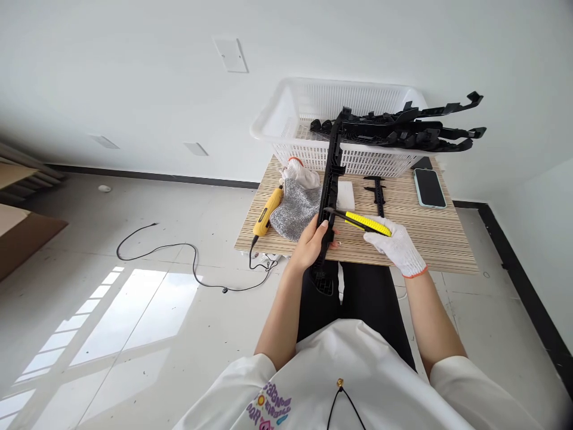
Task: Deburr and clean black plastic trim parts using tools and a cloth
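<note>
My bare left hand (312, 242) is wrapped round a long black plastic rail (330, 179) that lies along the wooden table (430, 239), its near end hanging over the front edge. My right hand (400, 243), in a white glove, grips a yellow-handled tool (364, 223) whose dark tip points at the rail just beside my left fingers. A tiny metal piece lies on the table close to the rail.
A white mesh basket (277, 125) at the table's far edge holds several black plastic parts. A yellow electric screwdriver (267, 212), a grey glove (293, 209), a small black part (378, 194) and a phone (429, 187) lie on the table. A black cable (179, 251) trails over the floor at left.
</note>
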Action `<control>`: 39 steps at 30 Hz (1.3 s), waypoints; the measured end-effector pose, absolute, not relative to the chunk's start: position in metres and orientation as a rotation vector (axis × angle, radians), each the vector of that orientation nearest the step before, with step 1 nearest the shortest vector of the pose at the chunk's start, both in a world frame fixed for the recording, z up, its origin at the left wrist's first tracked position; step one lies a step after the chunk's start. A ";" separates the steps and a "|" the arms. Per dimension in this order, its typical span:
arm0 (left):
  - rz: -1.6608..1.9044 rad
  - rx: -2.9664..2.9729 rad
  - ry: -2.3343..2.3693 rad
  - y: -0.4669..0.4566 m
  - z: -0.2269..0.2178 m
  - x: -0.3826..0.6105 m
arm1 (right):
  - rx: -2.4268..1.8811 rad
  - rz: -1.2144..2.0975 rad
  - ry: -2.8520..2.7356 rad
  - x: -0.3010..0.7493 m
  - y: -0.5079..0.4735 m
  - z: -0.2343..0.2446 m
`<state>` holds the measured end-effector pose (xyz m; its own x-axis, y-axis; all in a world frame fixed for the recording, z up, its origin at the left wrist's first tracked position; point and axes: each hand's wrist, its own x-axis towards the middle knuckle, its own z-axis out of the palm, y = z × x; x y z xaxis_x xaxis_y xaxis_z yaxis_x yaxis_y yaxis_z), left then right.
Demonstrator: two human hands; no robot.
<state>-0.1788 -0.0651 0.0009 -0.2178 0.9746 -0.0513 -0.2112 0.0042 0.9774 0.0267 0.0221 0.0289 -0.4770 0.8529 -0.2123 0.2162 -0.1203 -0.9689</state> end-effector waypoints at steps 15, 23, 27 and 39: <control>1.437 0.862 1.179 -0.065 0.000 -0.181 | -1.168 1.547 -1.603 0.026 0.023 0.023; 1.441 0.681 1.065 -0.051 0.001 -0.194 | -1.135 1.703 -1.679 0.034 0.025 0.024; 1.273 0.857 1.081 -0.045 0.016 -0.209 | -1.092 1.726 -1.855 0.039 0.027 0.022; 1.408 0.859 1.367 -0.025 0.024 -0.211 | -1.058 1.634 -1.982 0.037 0.026 0.021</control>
<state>-0.2105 -0.0253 0.0243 -0.2927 0.9472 -0.1306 -0.1582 0.0867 0.9836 0.0374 0.0256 0.0212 -0.6543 0.7345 -0.1800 0.3168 0.0501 -0.9472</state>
